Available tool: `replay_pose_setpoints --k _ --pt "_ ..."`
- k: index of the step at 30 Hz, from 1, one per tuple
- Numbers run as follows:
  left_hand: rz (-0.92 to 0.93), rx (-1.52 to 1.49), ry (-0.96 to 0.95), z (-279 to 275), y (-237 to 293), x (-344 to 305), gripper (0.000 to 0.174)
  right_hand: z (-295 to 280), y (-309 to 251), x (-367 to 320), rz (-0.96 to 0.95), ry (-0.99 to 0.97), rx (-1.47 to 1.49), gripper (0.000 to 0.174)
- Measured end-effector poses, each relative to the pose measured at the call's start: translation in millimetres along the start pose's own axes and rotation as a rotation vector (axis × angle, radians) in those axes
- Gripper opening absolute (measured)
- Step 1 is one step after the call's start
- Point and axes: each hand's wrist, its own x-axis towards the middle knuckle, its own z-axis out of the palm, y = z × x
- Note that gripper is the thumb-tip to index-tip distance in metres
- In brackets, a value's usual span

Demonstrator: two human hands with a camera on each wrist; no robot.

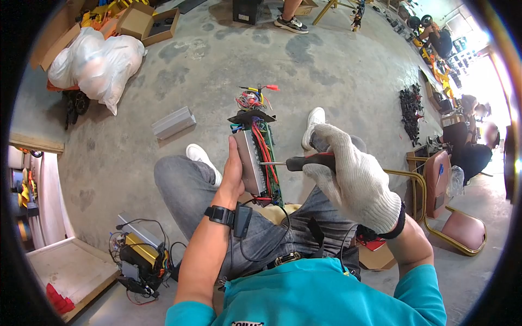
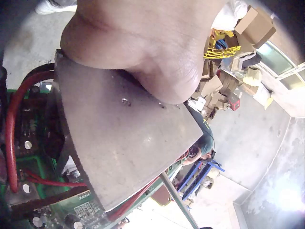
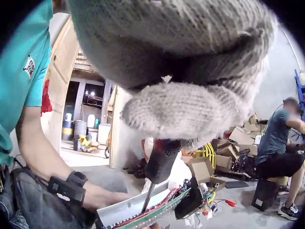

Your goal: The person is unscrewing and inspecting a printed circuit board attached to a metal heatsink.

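Observation:
My bare left hand [image 1: 232,173] holds a circuit board [image 1: 275,174] with a grey metal plate [image 1: 248,160] along its side. In the left wrist view the palm lies against the plate [image 2: 128,138], and most fingers are hidden. Red wires [image 1: 260,144] run along the board, and a black end plate [image 1: 251,116] with a bundle of loose wires [image 1: 250,100] sits at its far end. My gloved right hand [image 1: 361,179] grips a screwdriver [image 1: 307,162] with a black and red handle. Its shaft [image 3: 148,198] reaches in at the board beside the plate.
An empty metal housing [image 1: 174,124] lies on the floor ahead. Another unit with a gold-coloured case [image 1: 140,249] stands at the lower left. White bags [image 1: 98,62] and cardboard boxes [image 1: 142,22] are at the far left. A chair [image 1: 437,185] stands to the right.

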Motion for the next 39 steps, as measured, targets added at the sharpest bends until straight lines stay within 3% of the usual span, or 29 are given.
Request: replay_pose_setpoints --k 3,5,9,11,12,14,17,21,23,29,30,32,36,39 --pt "-0.003 -0.014 -0.008 -0.7 -0.8 -0.3 0.084 -1.9 2.2 -0.8 -0.072 0.029 0.018 0.058" --pt "0.001 -0.019 -0.022 -2.6 -2.2 1.3 0.084 1.5 9.7 3.1 -0.301 0.050 0.061 0.060" --pt "-0.013 -0.034 -0.006 -2.7 -2.4 1.6 0.083 10.6 9.3 0.6 -0.231 0.065 0.036 0.061" --pt "-0.024 -0.035 -0.011 -3.0 -2.3 2.6 0.083 8.3 -0.1 -0.1 -0.006 0.059 0.045 0.059" --pt "-0.023 -0.034 -0.009 -3.7 -2.5 3.2 0.083 5.7 -0.9 0.6 -0.008 0.059 0.047 0.059" --pt "-0.001 -0.035 -0.038 -5.2 -4.2 3.8 0.084 0.6 0.4 2.7 -0.234 0.094 0.124 0.058" --pt "0.012 -0.027 -0.031 -3.4 -3.4 2.0 0.084 -1.6 8.8 7.6 -0.399 0.050 0.015 0.060" --pt "0.006 -0.018 -0.018 -1.1 -0.4 -0.1 0.083 5.6 4.8 3.5 -0.213 0.051 0.017 0.059" --pt "0.010 -0.029 -0.033 -1.0 -1.0 1.0 0.083 3.9 0.2 3.7 -0.021 0.036 0.014 0.056" --pt "-0.004 -0.039 -0.008 0.8 -0.3 -1.2 0.082 -1.4 10.1 7.4 -0.371 0.048 0.018 0.058" --pt "-0.004 -0.040 -0.009 0.9 -0.1 -1.2 0.082 -0.3 7.8 6.3 -0.371 0.048 0.017 0.058" --pt "-0.005 -0.023 -0.019 0.5 0.5 -1.5 0.083 2.9 0.7 3.3 -0.074 -0.004 0.012 0.057" --pt "0.008 -0.013 -0.043 -1.3 -0.8 -0.3 0.083 -3.4 -2.7 4.1 -0.089 0.051 0.029 0.053" --pt "-0.004 -0.026 -0.014 1.0 0.2 -2.6 0.083 -5.4 0.8 5.7 -0.248 0.035 0.034 0.049"
